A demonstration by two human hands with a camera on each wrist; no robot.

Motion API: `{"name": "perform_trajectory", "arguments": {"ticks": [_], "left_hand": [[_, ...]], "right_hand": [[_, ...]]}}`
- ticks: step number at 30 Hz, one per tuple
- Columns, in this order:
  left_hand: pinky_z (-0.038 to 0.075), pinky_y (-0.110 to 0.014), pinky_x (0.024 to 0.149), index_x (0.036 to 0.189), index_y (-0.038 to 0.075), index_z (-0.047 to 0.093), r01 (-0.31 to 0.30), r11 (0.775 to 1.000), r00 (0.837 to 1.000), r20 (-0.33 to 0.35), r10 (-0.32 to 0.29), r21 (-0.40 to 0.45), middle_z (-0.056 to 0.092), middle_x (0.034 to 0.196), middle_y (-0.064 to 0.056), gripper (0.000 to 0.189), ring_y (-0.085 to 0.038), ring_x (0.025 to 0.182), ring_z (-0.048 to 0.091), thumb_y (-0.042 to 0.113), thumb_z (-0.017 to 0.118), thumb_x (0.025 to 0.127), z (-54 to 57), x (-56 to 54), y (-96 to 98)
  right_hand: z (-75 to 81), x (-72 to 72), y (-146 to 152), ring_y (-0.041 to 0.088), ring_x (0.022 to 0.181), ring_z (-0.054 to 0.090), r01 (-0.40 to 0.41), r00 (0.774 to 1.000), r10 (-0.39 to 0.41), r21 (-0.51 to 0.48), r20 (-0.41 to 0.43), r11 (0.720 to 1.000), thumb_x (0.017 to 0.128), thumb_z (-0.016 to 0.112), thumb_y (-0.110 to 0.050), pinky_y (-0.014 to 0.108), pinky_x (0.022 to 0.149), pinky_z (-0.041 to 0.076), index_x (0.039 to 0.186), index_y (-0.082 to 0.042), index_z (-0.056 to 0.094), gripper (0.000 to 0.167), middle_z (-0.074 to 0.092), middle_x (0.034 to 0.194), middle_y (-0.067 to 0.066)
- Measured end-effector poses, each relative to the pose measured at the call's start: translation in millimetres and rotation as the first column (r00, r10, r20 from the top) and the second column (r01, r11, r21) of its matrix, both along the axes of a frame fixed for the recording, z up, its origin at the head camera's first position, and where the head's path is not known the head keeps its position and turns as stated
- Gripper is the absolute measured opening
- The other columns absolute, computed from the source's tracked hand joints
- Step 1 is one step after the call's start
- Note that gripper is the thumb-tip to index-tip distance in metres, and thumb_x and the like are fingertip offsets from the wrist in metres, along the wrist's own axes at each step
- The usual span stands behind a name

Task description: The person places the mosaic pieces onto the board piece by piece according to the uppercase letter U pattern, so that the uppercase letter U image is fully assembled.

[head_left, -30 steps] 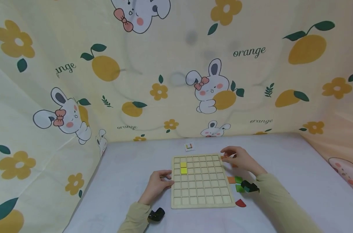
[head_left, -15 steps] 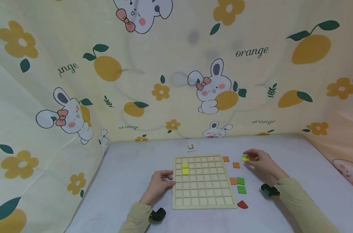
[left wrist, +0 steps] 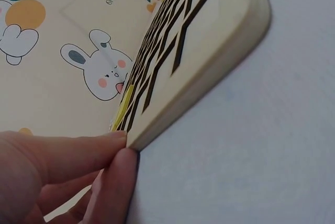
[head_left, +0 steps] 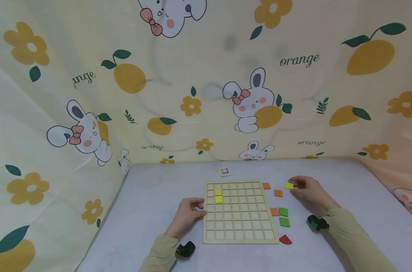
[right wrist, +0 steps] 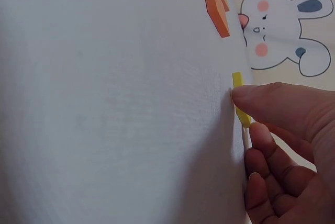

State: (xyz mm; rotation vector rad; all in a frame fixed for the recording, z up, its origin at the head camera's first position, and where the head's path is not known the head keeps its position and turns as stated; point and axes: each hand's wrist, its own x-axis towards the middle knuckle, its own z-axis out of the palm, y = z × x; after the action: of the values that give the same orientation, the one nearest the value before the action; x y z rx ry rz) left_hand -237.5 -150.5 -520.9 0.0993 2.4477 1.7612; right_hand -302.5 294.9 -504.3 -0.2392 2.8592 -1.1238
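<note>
Yellow tile (head_left: 289,185) in right grip (head_left: 310,190), gridded board (head_left: 241,241) — left grip (head_left: 185,215) at edge

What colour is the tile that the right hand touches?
The tile is yellow; the head view shows it best.

Grid board (head_left: 241,242) on table (head_left: 151,196). Two square tiles (head_left: 218,199) in second column from left, one behind other. Pattern card (head_left: 226,171) behind board. Left grip (head_left: 185,216) at board's left edge. Right of board: five loose tiles (head_left: 278,193); wedge tile (head_left: 285,240) before them. Farther right: single tile (head_left: 289,185) in right grip (head_left: 310,190). Cloth backdrop (head_left: 206,56) behind table.
</note>
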Motion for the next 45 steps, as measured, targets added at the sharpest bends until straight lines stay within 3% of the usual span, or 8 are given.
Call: {"name": "perform_trajectory", "arguments": {"ticks": [7, 12, 30, 37, 45], "left_hand": [[0.057, -0.027, 0.062, 0.120, -0.007, 0.060, 0.003, 1.000, 1.000, 0.008, -0.003, 0.019, 0.058, 0.090, -0.011, 0.046, -0.014, 0.067, 0.058, -0.007, 0.074, 0.076, 1.6, -1.1, 0.2], [0.057, -0.028, 0.062, 0.120, -0.007, 0.061, 0.007, 1.000, 1.000, -0.001, -0.007, 0.008, 0.059, 0.090, -0.010, 0.046, -0.015, 0.067, 0.058, -0.007, 0.075, 0.076, -0.8, 0.2, 0.1], [0.057, -0.026, 0.063, 0.121, -0.006, 0.060, 0.010, 1.000, 1.000, -0.004, -0.010, -0.001, 0.058, 0.090, -0.009, 0.046, -0.014, 0.068, 0.057, -0.007, 0.074, 0.077, 2.6, 2.0, 0.3], [0.057, -0.025, 0.062, 0.121, -0.006, 0.061, 0.010, 1.000, 1.000, -0.024, -0.010, -0.015, 0.059, 0.089, -0.009, 0.046, -0.014, 0.067, 0.057, -0.006, 0.074, 0.076, 5.3, 0.7, -0.8], [0.057, -0.026, 0.061, 0.120, -0.007, 0.061, 0.014, 1.000, 1.000, -0.025, -0.014, -0.003, 0.059, 0.089, -0.011, 0.047, -0.014, 0.065, 0.057, -0.007, 0.075, 0.075, 4.4, 1.4, -1.1]], "right_hand": [[1.2, -5.2, 2, 0.026, 0.087, 0.049, -0.007, 1.000, 0.007, 0.018, 0.013, 1.000, 0.086, 0.071, -0.012, 0.032, 0.068, 0.046, 0.117, 0.006, 0.059, 0.038, 0.057, 0.094, 0.009], [-1.8, -6.8, 4, 0.026, 0.087, 0.049, -0.009, 1.000, 0.009, 0.034, 0.022, 0.999, 0.085, 0.072, -0.014, 0.034, 0.071, 0.046, 0.115, 0.005, 0.061, 0.037, 0.056, 0.092, 0.007], [-1.4, -7.8, 4, 0.029, 0.090, 0.052, 0.007, 1.000, -0.008, 0.056, 0.026, 0.998, 0.085, 0.072, -0.018, 0.038, 0.075, 0.047, 0.112, 0.004, 0.063, 0.036, 0.061, 0.100, 0.014], [4.1, -11.2, -1, 0.030, 0.093, 0.053, 0.053, 0.998, -0.054, 0.031, 0.021, 0.998, 0.086, 0.071, -0.020, 0.036, 0.074, 0.048, 0.114, 0.002, 0.062, 0.037, 0.061, 0.106, 0.016], [23.5, -10.8, -20, 0.028, 0.092, 0.056, 0.002, 1.000, -0.003, -0.019, -0.027, 1.000, 0.086, 0.071, -0.019, 0.033, 0.073, 0.050, 0.114, -0.001, 0.063, 0.034, 0.063, 0.109, 0.014]]}}
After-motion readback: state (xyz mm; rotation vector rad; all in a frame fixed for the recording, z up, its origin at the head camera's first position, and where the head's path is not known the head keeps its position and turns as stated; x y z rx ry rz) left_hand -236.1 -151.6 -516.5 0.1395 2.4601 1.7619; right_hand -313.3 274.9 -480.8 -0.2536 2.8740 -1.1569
